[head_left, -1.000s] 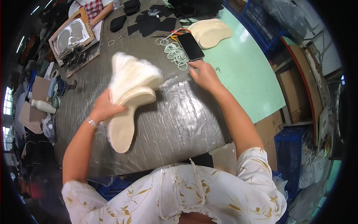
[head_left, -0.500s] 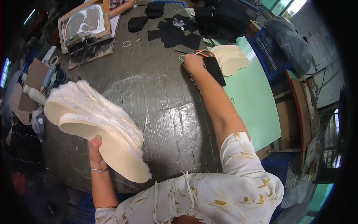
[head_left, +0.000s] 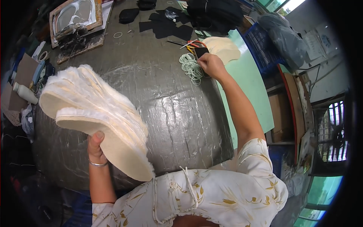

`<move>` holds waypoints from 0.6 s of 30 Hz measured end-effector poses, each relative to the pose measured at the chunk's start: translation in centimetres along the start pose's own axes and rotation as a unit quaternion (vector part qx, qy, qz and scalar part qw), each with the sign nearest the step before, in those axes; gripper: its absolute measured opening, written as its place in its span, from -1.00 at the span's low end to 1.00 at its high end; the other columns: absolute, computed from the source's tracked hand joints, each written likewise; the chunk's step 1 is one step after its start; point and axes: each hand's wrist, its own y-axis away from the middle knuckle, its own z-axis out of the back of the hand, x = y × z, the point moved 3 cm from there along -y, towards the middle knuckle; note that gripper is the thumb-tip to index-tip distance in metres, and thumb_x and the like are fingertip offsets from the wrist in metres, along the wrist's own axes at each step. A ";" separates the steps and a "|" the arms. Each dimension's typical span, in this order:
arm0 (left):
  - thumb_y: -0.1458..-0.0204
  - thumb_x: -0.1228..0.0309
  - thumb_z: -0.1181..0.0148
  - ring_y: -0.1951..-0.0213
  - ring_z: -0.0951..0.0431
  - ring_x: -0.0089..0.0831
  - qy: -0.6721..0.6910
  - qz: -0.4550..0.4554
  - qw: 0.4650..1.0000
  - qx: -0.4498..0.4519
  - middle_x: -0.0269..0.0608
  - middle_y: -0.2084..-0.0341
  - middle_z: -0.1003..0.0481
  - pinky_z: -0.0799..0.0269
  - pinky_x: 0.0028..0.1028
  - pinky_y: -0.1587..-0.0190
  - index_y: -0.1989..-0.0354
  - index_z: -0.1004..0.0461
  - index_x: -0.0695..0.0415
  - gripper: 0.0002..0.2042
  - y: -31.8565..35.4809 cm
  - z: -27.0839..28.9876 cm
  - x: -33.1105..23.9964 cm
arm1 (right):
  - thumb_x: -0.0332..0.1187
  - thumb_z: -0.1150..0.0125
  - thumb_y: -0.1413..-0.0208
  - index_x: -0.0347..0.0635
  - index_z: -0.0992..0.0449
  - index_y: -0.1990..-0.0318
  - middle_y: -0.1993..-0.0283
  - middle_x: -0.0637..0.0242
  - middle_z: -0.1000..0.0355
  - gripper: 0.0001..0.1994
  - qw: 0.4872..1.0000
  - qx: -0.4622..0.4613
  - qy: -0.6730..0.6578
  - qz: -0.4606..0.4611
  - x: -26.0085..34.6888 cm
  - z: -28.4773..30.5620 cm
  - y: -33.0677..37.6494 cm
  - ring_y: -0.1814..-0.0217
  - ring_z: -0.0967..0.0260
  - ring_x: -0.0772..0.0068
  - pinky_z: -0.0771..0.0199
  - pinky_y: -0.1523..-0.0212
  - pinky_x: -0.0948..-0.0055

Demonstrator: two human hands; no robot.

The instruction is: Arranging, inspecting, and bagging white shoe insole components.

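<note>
My left hand [head_left: 96, 146] grips a thick stack of fleece insoles [head_left: 94, 102] from below, its thumb pressed on the beige underside of the nearest one. White fluffy edges fan out along the stack, which is tilted above the table. At the far right of the table, my right hand [head_left: 212, 65] is closed, its fingertips at the edge of a heap of pale green rubber bands [head_left: 191, 67]. A dark phone [head_left: 200, 52] lies partly hidden beneath this hand. What the fingers hold, if anything, is not visible. Orange-handled scissors [head_left: 197, 44] lie just beyond.
More beige insoles [head_left: 221, 49] lie on a light green board [head_left: 245, 87] at right. Black fabric pieces [head_left: 168, 28] are spread at the back. A wooden-framed screen [head_left: 75, 17] stands far left, with a white bottle [head_left: 25, 93] at the left edge.
My right hand has drawn back toward me from beside the scissors, uncovering the heap of rubber bands. My left hand keeps its hold on the insoles. The whole view has shifted slightly.
</note>
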 end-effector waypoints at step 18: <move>0.40 0.30 -0.53 -0.13 -0.49 -0.15 -0.002 0.041 0.980 0.196 -0.07 -0.12 -0.45 -0.43 -0.21 -0.22 -0.30 -0.24 0.26 -0.06 -4.5 -5.6 6.3 | -0.23 -0.27 -0.09 -0.33 -0.62 0.23 0.35 0.27 -0.58 -0.71 0.891 0.341 -0.278 0.106 14.4 2.4 7.2 0.31 -0.44 0.55 -0.45 0.26 0.44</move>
